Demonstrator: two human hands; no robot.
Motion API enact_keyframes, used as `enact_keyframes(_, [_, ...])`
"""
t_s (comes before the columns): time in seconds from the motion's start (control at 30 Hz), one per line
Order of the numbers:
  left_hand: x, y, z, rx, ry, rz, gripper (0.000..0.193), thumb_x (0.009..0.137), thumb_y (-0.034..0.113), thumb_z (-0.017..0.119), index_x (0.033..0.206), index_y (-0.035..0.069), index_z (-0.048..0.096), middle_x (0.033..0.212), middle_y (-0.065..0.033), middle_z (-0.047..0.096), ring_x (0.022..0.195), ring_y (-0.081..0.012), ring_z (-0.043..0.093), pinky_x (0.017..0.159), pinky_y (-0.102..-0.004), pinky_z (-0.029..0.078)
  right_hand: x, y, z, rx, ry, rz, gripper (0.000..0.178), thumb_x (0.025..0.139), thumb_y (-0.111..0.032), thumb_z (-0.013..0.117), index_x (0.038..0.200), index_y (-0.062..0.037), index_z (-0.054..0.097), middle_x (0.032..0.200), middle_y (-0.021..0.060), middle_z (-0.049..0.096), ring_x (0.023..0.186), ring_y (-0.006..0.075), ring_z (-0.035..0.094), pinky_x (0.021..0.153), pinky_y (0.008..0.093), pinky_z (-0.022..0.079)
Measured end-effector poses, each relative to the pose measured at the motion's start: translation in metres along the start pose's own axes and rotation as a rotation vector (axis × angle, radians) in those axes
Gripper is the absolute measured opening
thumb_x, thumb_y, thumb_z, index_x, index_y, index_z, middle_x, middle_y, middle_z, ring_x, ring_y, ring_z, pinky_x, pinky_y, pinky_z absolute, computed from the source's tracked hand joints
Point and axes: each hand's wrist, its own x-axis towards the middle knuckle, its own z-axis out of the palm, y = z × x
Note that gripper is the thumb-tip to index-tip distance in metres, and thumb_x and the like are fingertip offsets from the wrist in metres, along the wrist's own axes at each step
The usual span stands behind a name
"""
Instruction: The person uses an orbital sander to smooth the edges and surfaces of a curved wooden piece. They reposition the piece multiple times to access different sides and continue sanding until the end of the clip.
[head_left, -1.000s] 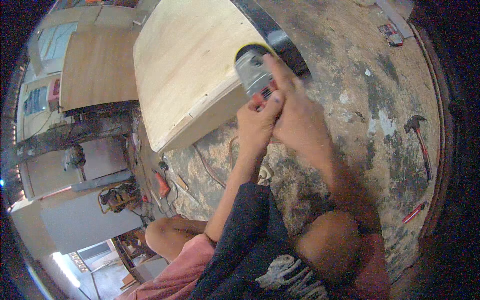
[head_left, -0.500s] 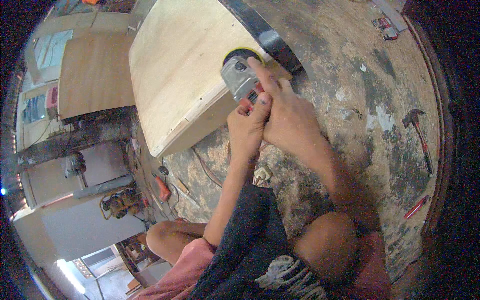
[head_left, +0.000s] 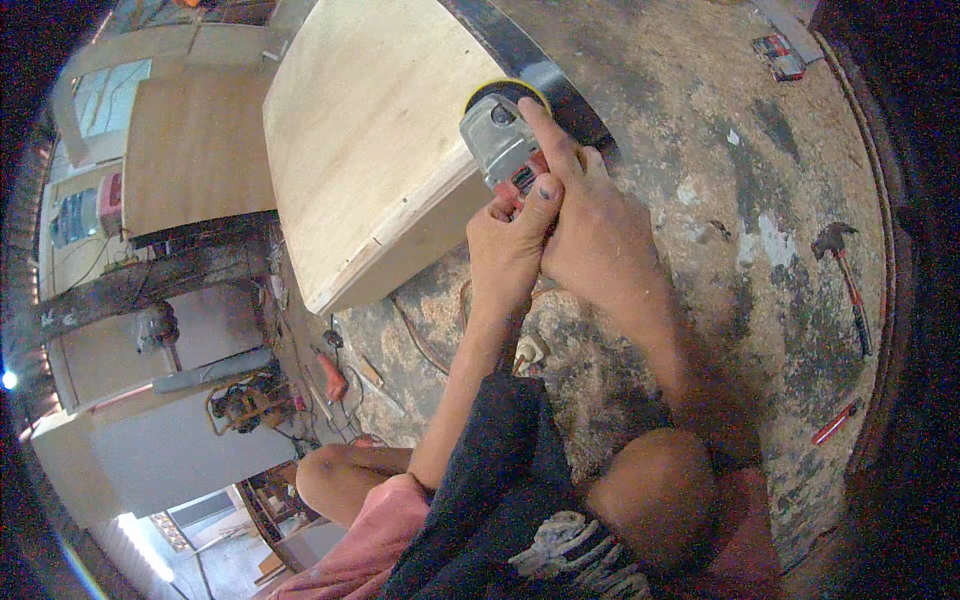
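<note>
Both hands are closed around an angle grinder [head_left: 497,137] with a grey metal head and a red body. Its dark disc [head_left: 513,95] with a yellow rim lies at the right corner of a pale plywood box [head_left: 370,130], by the black strip [head_left: 540,80] along that side. My left hand [head_left: 508,250] wraps the body from the left, thumb on top. My right hand [head_left: 600,225] grips it from the right, with the index finger stretched along the head. The hands hide most of the grinder's body, and the disc's underside is out of sight.
A hammer [head_left: 838,275] and a red-handled tool [head_left: 834,425] lie on the stained floor at right. Left of my knees are a red-orange tool [head_left: 330,378] and cables. A white plug or socket [head_left: 531,349] sits below my wrists. Large boards [head_left: 190,150] stand at left.
The grinder and both hands have shifted a little to the right and away from me, toward the box's black-edged side. Both hands keep their grip.
</note>
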Motion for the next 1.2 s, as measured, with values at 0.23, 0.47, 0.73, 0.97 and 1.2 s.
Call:
enact_keyframes(0.23, [0.007,0.002,-0.002,0.022,0.047,-0.075,0.055,0.092,0.048,0.079,0.1,-0.006,0.074,0.09,-0.0062,0.073,0.08,-0.01,0.064,0.073,-0.0272,0.052,0.005,-0.001,0.0,-0.056,-0.117,0.018,0.076,0.097,-0.032,0.065,0.162,-0.0319,0.026,0.12,0.0246,0.063,0.099,0.0492,0.068,0.083,0.0572,0.057])
enact_keyframes(0.47, [0.004,0.0,0.008,-0.047,0.067,-0.057,0.056,0.093,0.051,0.078,0.1,-0.004,0.074,0.09,-0.0055,0.073,0.081,-0.0113,0.064,0.074,-0.0269,0.051,0.005,0.004,-0.004,-0.089,-0.159,-0.025,0.078,0.095,-0.035,0.067,0.162,-0.0313,0.027,0.119,0.0262,0.063,0.099,0.0491,0.068,0.084,0.0566,0.057])
enact_keyframes(0.73, [0.003,0.003,-0.005,0.076,0.045,-0.051,0.087,0.095,0.073,0.058,0.112,-0.011,0.071,0.101,-0.0124,0.075,0.092,-0.0188,0.069,0.083,-0.0334,0.054,0.009,-0.006,0.001,-0.1,-0.1,-0.048,0.072,0.1,-0.038,0.061,0.162,-0.0316,0.026,0.107,0.0253,0.063,0.089,0.0494,0.069,0.078,0.0581,0.057])
enact_keyframes(0.97, [-0.001,-0.015,-0.011,-0.012,0.104,-0.044,0.07,0.097,0.062,0.064,0.112,-0.006,0.071,0.101,-0.0077,0.074,0.088,-0.0137,0.066,0.08,-0.0288,0.052,0.002,-0.004,0.01,-0.098,-0.139,-0.061,0.077,0.097,-0.036,0.064,0.162,-0.0345,0.024,0.109,0.0237,0.063,0.09,0.0478,0.07,0.078,0.0577,0.058])
enact_keyframes(1.2, [-0.009,-0.053,0.02,0.079,0.109,0.046,0.048,0.087,0.044,0.084,0.092,-0.001,0.069,0.088,-0.0044,0.071,0.079,-0.0106,0.061,0.072,-0.0291,0.051,-0.021,0.047,0.006,-0.053,-0.179,-0.035,0.086,0.088,-0.031,0.077,0.16,-0.034,0.03,0.127,0.0195,0.06,0.096,0.0449,0.069,0.078,0.0556,0.058])
